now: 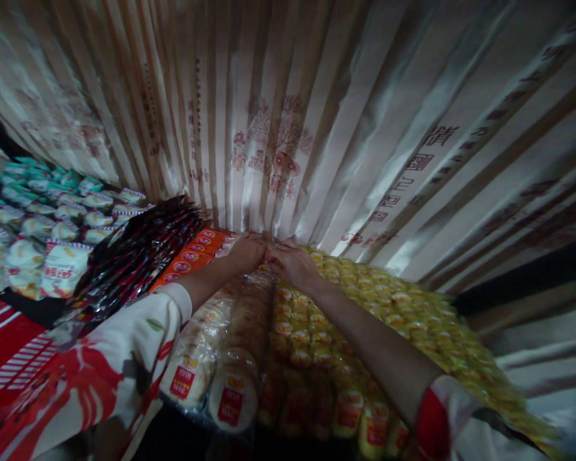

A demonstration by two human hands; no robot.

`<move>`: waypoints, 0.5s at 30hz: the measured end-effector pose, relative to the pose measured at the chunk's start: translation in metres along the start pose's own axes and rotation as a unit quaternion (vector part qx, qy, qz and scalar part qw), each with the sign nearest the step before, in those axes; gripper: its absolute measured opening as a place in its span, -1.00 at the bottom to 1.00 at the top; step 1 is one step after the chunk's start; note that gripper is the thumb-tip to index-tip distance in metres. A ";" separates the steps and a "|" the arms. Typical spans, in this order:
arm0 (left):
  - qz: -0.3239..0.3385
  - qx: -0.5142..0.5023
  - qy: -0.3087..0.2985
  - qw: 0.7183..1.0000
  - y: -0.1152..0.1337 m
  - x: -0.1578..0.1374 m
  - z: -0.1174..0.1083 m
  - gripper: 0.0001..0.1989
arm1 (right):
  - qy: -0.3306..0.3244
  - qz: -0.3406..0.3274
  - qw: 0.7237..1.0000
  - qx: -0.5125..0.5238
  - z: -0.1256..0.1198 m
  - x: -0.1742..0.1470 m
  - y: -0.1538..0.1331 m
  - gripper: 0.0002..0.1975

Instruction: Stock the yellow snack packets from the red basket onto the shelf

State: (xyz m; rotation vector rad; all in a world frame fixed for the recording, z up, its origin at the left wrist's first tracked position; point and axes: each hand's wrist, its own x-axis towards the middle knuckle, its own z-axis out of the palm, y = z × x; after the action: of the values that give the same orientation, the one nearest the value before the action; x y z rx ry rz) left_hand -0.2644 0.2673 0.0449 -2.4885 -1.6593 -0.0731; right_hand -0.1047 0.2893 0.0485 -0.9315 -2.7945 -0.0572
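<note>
Both my hands reach to the far end of two long rows of round, flat, clear-wrapped cakes [242, 333] with red labels on their front ends. My left hand [249, 251] lies over the back of these rows, its fingers bent and close together. Right beside it, my right hand [292, 262] also has curled fingers, at the edge between the cakes and the yellow-wrapped packets [312, 320]. The fingertips nearly meet. Dim light and blur hide what lies under the fingers of either hand.
Orange packs [185, 264] and a stack of dark glossy packets [139, 246] lie left of the cakes. White and teal snack bags [64, 262] stand farther left, by a red printed surface [14, 352]. A pleated, printed pale sheet [278, 128] rises behind everything.
</note>
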 end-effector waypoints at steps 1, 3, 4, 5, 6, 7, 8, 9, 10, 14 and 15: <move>-0.008 -0.002 -0.001 1.000 0.001 0.000 0.000 -0.78 | -0.016 -0.016 1.000 0.005 0.000 -0.001 0.000 -0.83; -0.018 -0.005 -0.005 1.000 0.001 0.000 0.001 -0.78 | -0.050 -0.044 0.998 0.012 0.001 -0.002 0.000 -0.77; -0.022 -0.006 -0.008 1.000 0.001 0.000 0.001 -0.78 | -0.063 -0.053 0.996 0.017 0.001 -0.002 0.000 -0.76; -0.025 -0.007 -0.012 1.000 0.001 0.001 0.001 -0.79 | -0.072 -0.060 0.995 0.021 0.002 0.000 0.001 -0.77; -0.028 -0.009 -0.014 0.999 0.002 0.001 0.002 -0.79 | -0.077 -0.063 0.995 0.026 0.003 0.001 0.001 -0.80; -0.031 -0.011 -0.014 0.999 0.002 0.001 0.002 -0.79 | -0.082 -0.061 0.994 0.031 0.004 0.003 0.001 -0.82; -0.034 -0.013 -0.012 0.999 0.002 0.002 0.002 -0.79 | -0.089 -0.054 0.994 0.037 0.004 0.004 0.001 -0.83; -0.038 -0.015 -0.010 0.999 0.003 0.002 0.001 -0.78 | -0.098 -0.044 0.993 0.042 0.005 0.006 0.001 -0.83; -0.044 -0.016 -0.009 0.999 0.003 0.002 0.001 -0.78 | -0.108 -0.033 0.993 0.047 0.005 0.006 0.000 -0.82; -0.070 -0.029 -0.016 0.997 0.007 0.000 0.002 -0.80 | -0.117 0.004 0.993 0.025 0.001 0.005 -0.006 -0.75; -0.074 -0.037 -0.003 0.997 0.007 -0.002 0.002 -0.80 | -0.109 0.017 0.994 0.007 0.000 0.004 -0.008 -0.74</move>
State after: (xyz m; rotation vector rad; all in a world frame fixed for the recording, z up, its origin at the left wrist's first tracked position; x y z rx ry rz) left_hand -0.2589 0.2634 0.0422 -2.4170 -1.8741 -0.1463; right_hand -0.1126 0.2847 0.0493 -1.0385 -2.9703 0.0733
